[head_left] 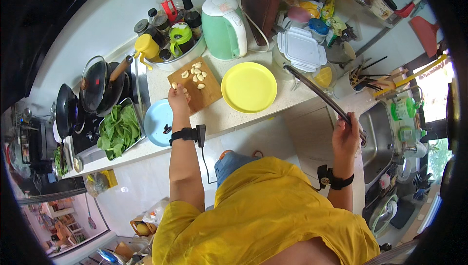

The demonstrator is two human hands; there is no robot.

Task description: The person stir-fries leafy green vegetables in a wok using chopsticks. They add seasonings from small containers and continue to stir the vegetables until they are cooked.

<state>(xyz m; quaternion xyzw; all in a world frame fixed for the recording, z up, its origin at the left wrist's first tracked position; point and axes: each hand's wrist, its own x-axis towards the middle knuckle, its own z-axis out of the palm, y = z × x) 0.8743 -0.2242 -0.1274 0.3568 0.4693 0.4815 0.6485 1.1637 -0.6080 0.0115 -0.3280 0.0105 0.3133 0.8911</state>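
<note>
"Starting with the head view, the only one: where is the garlic?"

"The garlic cloves (197, 71) lie loose on the wooden board (209, 94), most in a cluster toward its far side, a few near the left hand (179, 100)."

"What has that hand got?"

"Its fingers are curled in at the board's left edge, with one pale clove right by the fingertips. I can't tell whether that clove is pinched or only touched, nor how far the fingers are parted."

"And the right hand (345, 131)?"

"Closed around one end of a long dark tool (317, 92), maybe a knife seen edge-on. The tool slants up and away, its far end beyond the yellow plate (249, 87), well apart from the garlic."

"How far along is it all?"

"Early, I'd judge. The cloves look pale and bare, so peeling seems done, for most at least. They appear whole; I can make out no slices or chopped bits."

"So what's left?"

"Any work with the tool on the garlic looks not yet done. No clove shows on the yellow plate. The blue plate (153, 123), just left of the hand, holds a small dark scrap I can't identify."

"And the leafy greens (119, 131)?"

"Heaped in a tray (141, 119) farther left, with neither hand on them; the leaves look uncut."
</note>
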